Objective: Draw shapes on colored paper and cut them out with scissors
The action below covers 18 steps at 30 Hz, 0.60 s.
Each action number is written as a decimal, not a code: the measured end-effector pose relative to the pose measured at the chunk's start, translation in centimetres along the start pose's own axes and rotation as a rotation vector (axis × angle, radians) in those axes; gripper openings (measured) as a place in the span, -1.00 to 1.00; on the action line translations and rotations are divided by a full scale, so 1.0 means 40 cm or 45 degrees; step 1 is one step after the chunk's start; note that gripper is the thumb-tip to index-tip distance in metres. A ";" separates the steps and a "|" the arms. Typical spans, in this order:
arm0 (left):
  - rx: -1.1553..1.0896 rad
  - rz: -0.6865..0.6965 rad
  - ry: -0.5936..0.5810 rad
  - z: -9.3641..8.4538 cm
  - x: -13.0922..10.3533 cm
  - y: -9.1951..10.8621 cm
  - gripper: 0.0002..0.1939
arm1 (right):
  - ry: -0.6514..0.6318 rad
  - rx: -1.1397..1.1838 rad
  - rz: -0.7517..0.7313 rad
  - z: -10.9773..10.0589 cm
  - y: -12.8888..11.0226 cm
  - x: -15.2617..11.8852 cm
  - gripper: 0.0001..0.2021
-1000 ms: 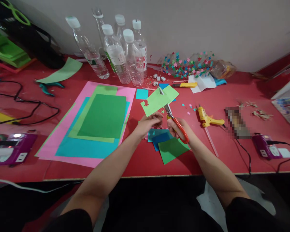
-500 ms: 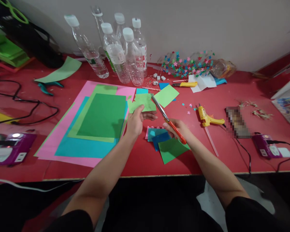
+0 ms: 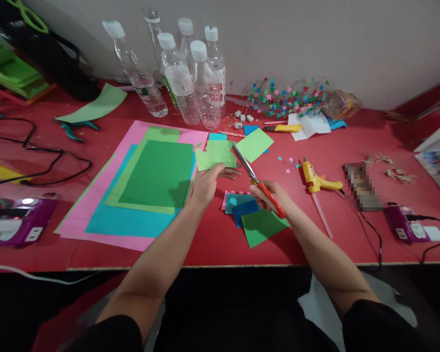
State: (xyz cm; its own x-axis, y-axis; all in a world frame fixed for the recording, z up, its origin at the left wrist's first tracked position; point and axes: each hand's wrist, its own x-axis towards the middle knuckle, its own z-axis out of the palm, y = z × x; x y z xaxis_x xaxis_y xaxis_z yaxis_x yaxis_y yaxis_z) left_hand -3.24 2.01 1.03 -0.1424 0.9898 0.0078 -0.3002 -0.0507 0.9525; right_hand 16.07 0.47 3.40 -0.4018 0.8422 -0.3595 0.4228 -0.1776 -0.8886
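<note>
Left hand (image 3: 205, 185) pinches a light green paper piece (image 3: 215, 154) w/ thumb & fingers clamped on its lower edge, up off the red table (image 3: 337, 146). Right hand (image 3: 273, 194) grips the orange-handled scissors (image 3: 258, 186), fingers closed round the handles; blades point up-left, tips touching the paper's right edge. Just under the right fingers: small blue & green paper squares (image 3: 254, 220). Big pink, blue & green sheets (image 3: 146, 186) lie left of the left fingers. Yellow glue gun (image 3: 315, 181) sits right of the right hand.

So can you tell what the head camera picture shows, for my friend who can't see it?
A person's left hand holds a light green paper piece while the right hand holds red-handled scissors beside it, over a red table. Big coloured paper sheets lie to the left, clear plastic bottles at the back.
</note>
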 end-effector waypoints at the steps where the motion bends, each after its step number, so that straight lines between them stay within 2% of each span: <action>1: 0.000 -0.016 -0.017 0.000 0.000 0.002 -0.77 | 0.003 -0.015 -0.001 -0.003 -0.002 -0.001 -0.50; 4: 0.007 0.044 -0.001 0.002 0.002 0.012 -0.78 | -0.008 -0.067 0.023 -0.012 -0.006 -0.003 -0.51; 10: 0.058 0.211 0.139 -0.003 0.016 0.024 -0.72 | -0.078 -0.067 0.024 -0.017 -0.002 -0.004 -0.53; 18: 0.116 0.214 0.192 -0.013 0.018 0.021 -0.71 | -0.185 -0.162 -0.065 -0.018 -0.017 -0.017 -0.53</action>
State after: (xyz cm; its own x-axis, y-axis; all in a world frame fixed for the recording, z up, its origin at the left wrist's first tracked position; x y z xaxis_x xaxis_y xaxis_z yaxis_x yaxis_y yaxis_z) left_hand -4.07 2.60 1.70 -0.3241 0.9371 0.1293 -0.1755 -0.1939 0.9652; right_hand 16.63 0.38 4.47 -0.5344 0.7647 -0.3601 0.4945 -0.0626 -0.8669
